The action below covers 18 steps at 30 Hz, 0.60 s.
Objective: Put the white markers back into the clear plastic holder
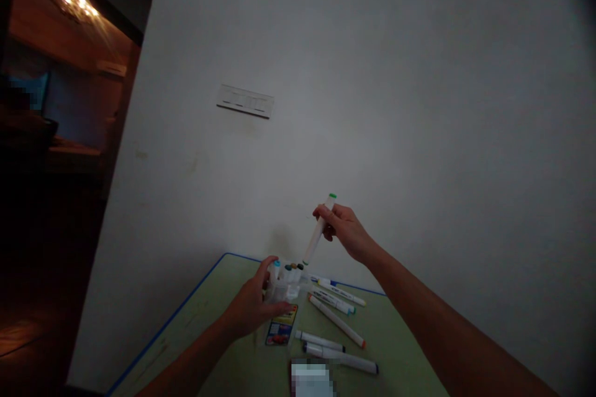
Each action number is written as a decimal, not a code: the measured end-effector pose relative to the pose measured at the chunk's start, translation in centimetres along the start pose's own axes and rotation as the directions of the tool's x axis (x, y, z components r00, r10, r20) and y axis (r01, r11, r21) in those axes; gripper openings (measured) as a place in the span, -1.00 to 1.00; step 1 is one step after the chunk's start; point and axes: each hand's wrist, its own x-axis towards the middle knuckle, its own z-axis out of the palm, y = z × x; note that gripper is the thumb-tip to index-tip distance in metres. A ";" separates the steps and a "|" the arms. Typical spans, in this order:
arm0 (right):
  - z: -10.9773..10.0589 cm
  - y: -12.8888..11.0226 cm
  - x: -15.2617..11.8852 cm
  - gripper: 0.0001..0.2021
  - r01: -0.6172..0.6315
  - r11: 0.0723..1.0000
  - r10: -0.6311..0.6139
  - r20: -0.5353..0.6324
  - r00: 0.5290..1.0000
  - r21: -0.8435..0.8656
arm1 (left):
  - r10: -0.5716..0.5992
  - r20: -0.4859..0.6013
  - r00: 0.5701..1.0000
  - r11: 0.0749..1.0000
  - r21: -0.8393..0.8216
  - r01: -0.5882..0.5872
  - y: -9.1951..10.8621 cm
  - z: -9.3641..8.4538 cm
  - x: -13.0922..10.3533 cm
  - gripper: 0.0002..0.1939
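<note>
My right hand (342, 226) pinches a white marker with green ends (315, 240), held tilted over the right side of a clear plastic case (279, 291). My left hand (254, 301) is wrapped around the left side of that case, thumb along its front. Inside the case several markers stand upright, among them one with a light blue end (276, 264) and others with dark and brown ends (293, 267). A printed card (282, 325) shows on the part of the case below my left thumb.
Several loose markers lie right of the case, including an orange-ended one (338, 321) and a dark-ended one (342, 356). A blurred-out object (311, 379) is at the near edge. The green table (205, 307) has a blue rim and meets a white wall (395, 105).
</note>
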 end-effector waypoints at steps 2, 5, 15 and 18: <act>-0.1 0.3 0.0 -0.65 -0.004 0.999 0.002 0.032 0.999 0.046 | -0.010 0.005 1.000 0.999 -0.031 0.010 0.1 0.0 0.0 -0.12; -0.1 0.3 -0.2 -0.68 0.001 0.997 -0.006 0.071 0.997 0.071 | -0.006 0.016 1.000 0.999 -0.042 0.006 0.3 -0.1 -0.1 -0.12; 0.0 -0.3 -0.8 -0.74 0.037 0.992 -0.053 0.137 0.989 0.120 | -0.005 -0.002 1.000 1.000 0.025 0.005 -0.1 -0.1 0.0 -0.13; 0.0 -0.7 -1.0 -0.75 0.045 0.993 -0.061 0.144 0.988 0.112 | -0.003 0.001 1.000 1.000 0.003 0.003 0.0 -0.1 0.0 -0.12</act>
